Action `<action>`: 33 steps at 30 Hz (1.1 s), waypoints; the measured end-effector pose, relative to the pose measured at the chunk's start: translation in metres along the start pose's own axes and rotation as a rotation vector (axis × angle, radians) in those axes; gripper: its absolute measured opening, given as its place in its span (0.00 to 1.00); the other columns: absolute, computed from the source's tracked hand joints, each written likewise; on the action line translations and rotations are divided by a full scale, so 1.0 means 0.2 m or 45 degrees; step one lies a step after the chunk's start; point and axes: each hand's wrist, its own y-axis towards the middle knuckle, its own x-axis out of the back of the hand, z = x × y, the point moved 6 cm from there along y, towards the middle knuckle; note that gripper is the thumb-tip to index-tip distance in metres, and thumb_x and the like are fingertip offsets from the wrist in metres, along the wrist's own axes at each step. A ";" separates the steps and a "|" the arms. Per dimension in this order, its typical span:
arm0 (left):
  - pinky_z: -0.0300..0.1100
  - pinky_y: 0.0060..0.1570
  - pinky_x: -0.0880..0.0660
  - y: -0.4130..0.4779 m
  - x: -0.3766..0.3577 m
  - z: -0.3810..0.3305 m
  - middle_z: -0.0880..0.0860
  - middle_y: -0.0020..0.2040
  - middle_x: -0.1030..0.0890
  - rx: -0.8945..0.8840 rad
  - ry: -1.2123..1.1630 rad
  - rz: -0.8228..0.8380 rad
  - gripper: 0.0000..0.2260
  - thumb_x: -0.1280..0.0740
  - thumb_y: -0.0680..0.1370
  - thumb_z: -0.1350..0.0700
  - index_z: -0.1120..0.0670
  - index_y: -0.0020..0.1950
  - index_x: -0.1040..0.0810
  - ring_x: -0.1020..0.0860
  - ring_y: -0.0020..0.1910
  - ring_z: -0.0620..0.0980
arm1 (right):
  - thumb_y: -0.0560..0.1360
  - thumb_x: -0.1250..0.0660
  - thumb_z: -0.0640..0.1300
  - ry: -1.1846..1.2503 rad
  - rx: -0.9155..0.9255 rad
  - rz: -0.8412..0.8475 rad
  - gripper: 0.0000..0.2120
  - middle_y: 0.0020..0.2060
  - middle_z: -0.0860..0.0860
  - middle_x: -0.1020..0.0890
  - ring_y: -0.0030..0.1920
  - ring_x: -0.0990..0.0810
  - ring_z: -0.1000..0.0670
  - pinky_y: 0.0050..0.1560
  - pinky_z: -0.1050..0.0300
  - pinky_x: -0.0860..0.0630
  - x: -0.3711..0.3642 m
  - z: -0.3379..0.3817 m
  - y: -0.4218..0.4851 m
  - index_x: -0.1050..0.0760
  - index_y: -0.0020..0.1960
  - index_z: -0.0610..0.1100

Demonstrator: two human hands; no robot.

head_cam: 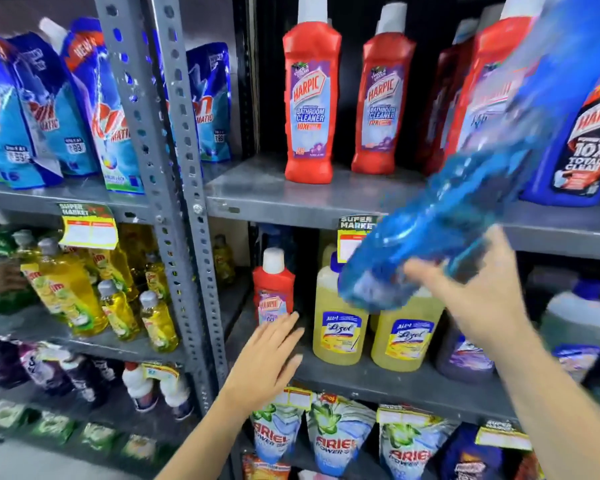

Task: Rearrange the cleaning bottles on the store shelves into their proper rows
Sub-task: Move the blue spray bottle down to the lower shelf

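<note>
While the steel shelving (312,199) carries 2 red Harpic bottles (311,98) above, the blurred blue bottle (465,188) hangs tilted, right hand (478,289) fingers wrapped on its base, probably mid-transfer; left hand (271,355), fingers apart, reaches the small red Harpic (273,289).

Blue bottle (440,216): motion-blurred, tilted steeply, in front of the shelves. Two red bottles (310,109) with white caps upright on upper shelf (291,199), apart. Small red bottle (273,289) upright on middle shelf, just beside two yellow bottles (338,323).
</note>
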 end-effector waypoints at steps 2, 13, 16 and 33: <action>0.46 0.73 0.47 -0.11 -0.14 0.05 0.52 0.76 0.34 0.043 0.026 0.121 0.22 0.47 0.84 0.45 0.55 0.72 0.26 0.34 0.74 0.53 | 0.59 0.20 0.28 -0.039 -0.203 0.088 0.28 0.39 0.68 0.17 0.39 0.19 0.66 0.41 0.74 0.26 -0.05 -0.22 -0.21 0.27 0.46 0.54; 0.44 0.70 0.50 -0.34 -0.52 0.23 0.47 0.72 0.27 0.207 0.006 0.499 0.26 0.54 0.85 0.39 0.49 0.72 0.26 0.31 0.72 0.47 | 0.66 0.21 0.40 -0.265 -0.673 0.319 0.29 0.53 0.58 0.18 0.52 0.20 0.65 0.56 0.59 0.23 -0.29 -1.14 -0.55 0.29 0.63 0.51; 0.46 0.70 0.50 -0.35 -0.55 0.24 0.47 0.73 0.28 0.220 0.014 0.500 0.25 0.52 0.85 0.39 0.50 0.73 0.28 0.32 0.72 0.47 | 0.67 0.22 0.40 -0.283 -0.673 0.318 0.27 0.52 0.58 0.18 0.52 0.20 0.63 0.56 0.57 0.23 -0.35 -1.22 -0.54 0.30 0.61 0.54; 0.49 0.71 0.48 -0.38 -0.58 0.26 0.50 0.78 0.37 0.161 0.081 0.432 0.27 0.50 0.84 0.38 0.51 0.79 0.38 0.42 0.77 0.49 | 0.66 0.20 0.49 -0.578 -0.674 0.138 0.32 0.49 0.56 0.20 0.45 0.22 0.56 0.36 0.69 0.30 -0.36 -1.34 -0.61 0.32 0.64 0.47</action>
